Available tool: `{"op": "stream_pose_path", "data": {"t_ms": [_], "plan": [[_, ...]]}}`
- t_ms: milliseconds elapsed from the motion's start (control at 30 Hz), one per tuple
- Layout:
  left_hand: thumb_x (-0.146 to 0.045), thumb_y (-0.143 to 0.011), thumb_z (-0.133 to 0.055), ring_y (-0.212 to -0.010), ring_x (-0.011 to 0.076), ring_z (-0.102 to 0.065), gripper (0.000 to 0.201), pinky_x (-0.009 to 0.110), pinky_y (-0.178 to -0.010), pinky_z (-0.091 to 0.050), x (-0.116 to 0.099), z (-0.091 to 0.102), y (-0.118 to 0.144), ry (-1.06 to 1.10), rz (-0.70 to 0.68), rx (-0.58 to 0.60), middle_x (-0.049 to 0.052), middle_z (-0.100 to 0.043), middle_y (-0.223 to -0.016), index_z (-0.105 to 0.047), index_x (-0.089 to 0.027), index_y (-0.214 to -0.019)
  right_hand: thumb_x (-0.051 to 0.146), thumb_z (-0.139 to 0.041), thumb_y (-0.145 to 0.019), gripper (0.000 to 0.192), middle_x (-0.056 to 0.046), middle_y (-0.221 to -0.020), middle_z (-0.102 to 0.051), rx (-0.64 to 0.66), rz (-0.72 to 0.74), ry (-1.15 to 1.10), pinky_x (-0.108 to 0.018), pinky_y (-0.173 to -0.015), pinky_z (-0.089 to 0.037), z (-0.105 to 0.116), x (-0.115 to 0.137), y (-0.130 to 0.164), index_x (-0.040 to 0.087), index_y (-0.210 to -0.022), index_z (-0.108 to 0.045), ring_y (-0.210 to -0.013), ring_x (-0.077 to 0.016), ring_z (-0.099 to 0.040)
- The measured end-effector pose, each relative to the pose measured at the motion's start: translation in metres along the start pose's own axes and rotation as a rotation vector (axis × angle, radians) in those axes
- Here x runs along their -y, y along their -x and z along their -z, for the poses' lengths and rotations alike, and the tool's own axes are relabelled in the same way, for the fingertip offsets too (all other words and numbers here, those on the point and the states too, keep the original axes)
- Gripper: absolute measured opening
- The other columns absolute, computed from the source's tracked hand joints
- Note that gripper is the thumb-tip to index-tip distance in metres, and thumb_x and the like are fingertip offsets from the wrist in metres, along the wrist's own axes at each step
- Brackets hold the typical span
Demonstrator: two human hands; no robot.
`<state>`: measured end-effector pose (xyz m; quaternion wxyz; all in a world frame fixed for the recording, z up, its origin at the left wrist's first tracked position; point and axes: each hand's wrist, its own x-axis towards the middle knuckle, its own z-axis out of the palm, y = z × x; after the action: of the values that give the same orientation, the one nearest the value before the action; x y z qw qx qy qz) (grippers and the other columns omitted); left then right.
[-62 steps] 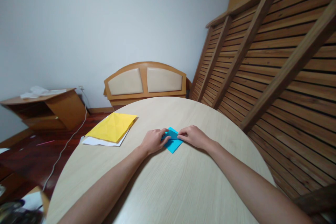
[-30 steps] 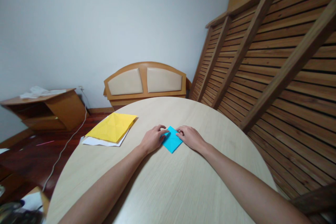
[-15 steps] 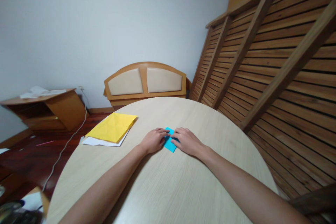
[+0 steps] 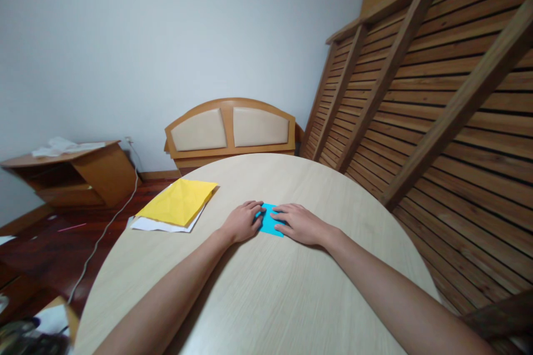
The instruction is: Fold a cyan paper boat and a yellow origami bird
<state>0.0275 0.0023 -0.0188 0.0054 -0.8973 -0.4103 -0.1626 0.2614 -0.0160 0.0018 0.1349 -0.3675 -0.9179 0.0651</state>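
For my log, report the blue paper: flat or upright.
Flat: the blue paper lies on the table, left hand and right hand touching it.

You have two hands in view: one left hand (image 4: 242,222) and one right hand (image 4: 300,224). You can count one blue paper (image 4: 271,227), one yellow sheet (image 4: 179,202) on show and at least one white sheet (image 4: 164,226) beneath it; the overlap hides the exact number. Around you there are one round table (image 4: 291,294), one headboard (image 4: 229,127) with two cream panels (image 4: 200,130), one slatted wooden frame (image 4: 441,100), one low cabinet (image 4: 102,172), one wall socket (image 4: 128,139) and one pink stick (image 4: 71,227).
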Motion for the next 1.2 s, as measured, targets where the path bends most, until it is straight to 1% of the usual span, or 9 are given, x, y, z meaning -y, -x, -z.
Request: {"op": "stream_pose_path", "data": {"t_ms": [200, 333, 433, 533, 600, 667, 800, 967, 1200], "plan": [[-0.031, -0.097, -0.045, -0.131, 0.0262, -0.050, 0.037, 0.042, -0.114, -0.038, 0.001, -0.001, 0.000, -0.016, 0.022, 0.017, 0.012, -0.056, -0.142, -0.061, -0.016, -0.126, 0.039, -0.048, -0.097, 0.037, -0.012, -0.132, -0.063, -0.025, -0.094, 0.050, -0.042, -0.104, -0.038, 0.004, -0.006, 0.002, 0.019, -0.120, -0.069, -0.122, -0.0295, -0.055], [-0.033, -0.097, -0.044, -0.134, 0.0268, -0.047, 0.039, 0.046, -0.114, -0.036, 0.003, -0.003, 0.001, -0.003, 0.055, 0.027, 0.011, -0.052, -0.145, -0.059, -0.018, -0.131, 0.040, -0.050, -0.096, 0.038, -0.013, -0.129, -0.065, -0.045, -0.159, 0.059, -0.041, -0.103, -0.039, 0.004, -0.010, 0.002, 0.018, -0.121, -0.068, -0.120, -0.0288, -0.056], [-0.035, -0.098, -0.044, -0.136, 0.0266, -0.045, 0.041, 0.047, -0.115, -0.034, 0.004, -0.004, 0.002, 0.021, 0.065, 0.044, 0.011, -0.051, -0.146, -0.057, -0.018, -0.133, 0.039, -0.050, -0.096, 0.036, -0.013, -0.121, -0.069, -0.061, -0.172, 0.071, -0.041, -0.102, -0.039, 0.006, -0.009, 0.001, 0.018, -0.116, -0.071, -0.117, -0.0286, -0.057], [-0.036, -0.098, -0.044, -0.137, 0.0262, -0.045, 0.042, 0.047, -0.116, -0.033, 0.004, -0.003, 0.003, 0.053, 0.029, 0.054, 0.010, -0.050, -0.147, -0.056, -0.019, -0.135, 0.037, -0.048, -0.098, 0.034, -0.013, -0.115, -0.071, -0.095, -0.168, 0.085, -0.041, -0.104, -0.038, 0.006, -0.006, 0.000, 0.017, -0.109, -0.073, -0.121, -0.0295, -0.054], [-0.037, -0.097, -0.045, -0.137, 0.0267, -0.044, 0.043, 0.048, -0.116, -0.033, 0.003, -0.001, 0.003, 0.081, -0.016, 0.059, 0.009, -0.050, -0.147, -0.056, -0.021, -0.136, 0.038, -0.047, -0.098, 0.035, -0.012, -0.117, -0.070, -0.102, -0.142, 0.060, -0.042, -0.107, -0.036, 0.003, -0.005, -0.001, 0.017, -0.113, -0.071, -0.125, -0.0294, -0.051], [-0.036, -0.097, -0.046, -0.138, 0.0269, -0.043, 0.044, 0.048, -0.116, -0.033, 0.002, 0.000, 0.003, 0.111, -0.067, 0.072, 0.008, -0.050, -0.148, -0.054, -0.022, -0.138, 0.040, -0.046, -0.099, 0.038, -0.011, -0.126, -0.066, -0.084, -0.101, 0.012, -0.043, -0.110, -0.034, -0.002, -0.004, -0.002, 0.019, -0.123, -0.067, -0.129, -0.0283, -0.049], [-0.030, -0.096, -0.046, -0.139, 0.0260, -0.042, 0.047, 0.046, -0.116, -0.034, 0.001, 0.002, 0.001, 0.148, -0.116, 0.089, 0.005, -0.050, -0.148, -0.048, -0.024, -0.143, 0.043, -0.044, -0.099, 0.049, -0.009, -0.145, -0.052, -0.043, -0.082, -0.059, -0.044, -0.114, -0.030, -0.012, -0.006, -0.002, 0.020, -0.142, -0.052, -0.138, -0.0278, -0.040], [-0.034, -0.097, -0.045, -0.139, 0.0274, -0.041, 0.048, 0.046, -0.116, -0.032, 0.003, 0.000, 0.000, 0.105, -0.052, 0.093, 0.005, -0.050, -0.148, -0.048, -0.022, -0.143, 0.049, -0.042, -0.099, 0.056, -0.009, -0.151, -0.045, -0.009, -0.114, -0.070, -0.046, -0.117, -0.025, -0.015, -0.011, 0.000, 0.019, -0.146, -0.046, -0.143, -0.0296, -0.031], [-0.039, -0.101, -0.038, -0.145, 0.0295, -0.031, 0.045, 0.053, -0.116, -0.029, 0.011, -0.003, 0.003, 0.025, 0.143, 0.100, 0.007, -0.041, -0.154, -0.051, -0.026, -0.142, 0.050, -0.043, -0.098, 0.054, -0.010, -0.152, -0.044, 0.000, -0.146, -0.055, -0.046, -0.117, -0.025, -0.013, -0.011, 0.000, 0.021, -0.144, -0.050, -0.144, -0.0294, -0.030]]}}
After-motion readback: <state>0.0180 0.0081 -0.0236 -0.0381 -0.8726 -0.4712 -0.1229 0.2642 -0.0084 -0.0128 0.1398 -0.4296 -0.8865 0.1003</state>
